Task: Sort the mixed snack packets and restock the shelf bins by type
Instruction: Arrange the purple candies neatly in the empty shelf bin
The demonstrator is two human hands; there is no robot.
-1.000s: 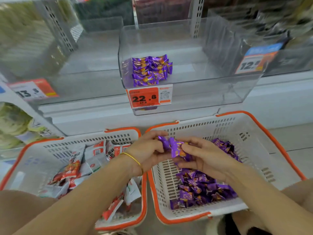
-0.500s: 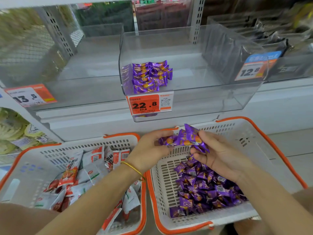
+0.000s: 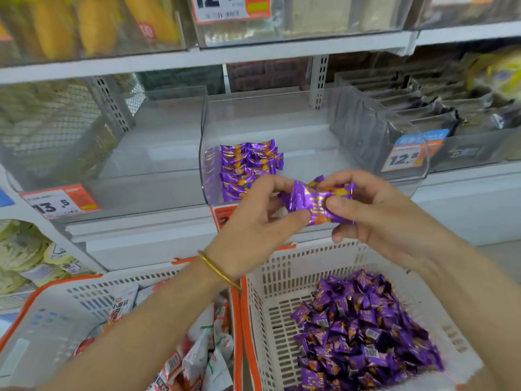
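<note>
Left hand (image 3: 253,224): thumb and fingers pinch the left end of a small bunch of purple packets (image 3: 318,203). Right hand (image 3: 377,218) pinches the right end, thumb on top, fingers curled underneath. The bunch sits between both hands, off any surface, in front of the clear shelf bin (image 3: 338,153) and just right of the purple stack (image 3: 248,162) inside it. Below, the right basket (image 3: 282,277) holds a loose purple pile (image 3: 361,334) and the left basket (image 3: 42,334) holds red-and-white packets (image 3: 203,359). Gold bangle (image 3: 215,268) on the left wrist.
</note>
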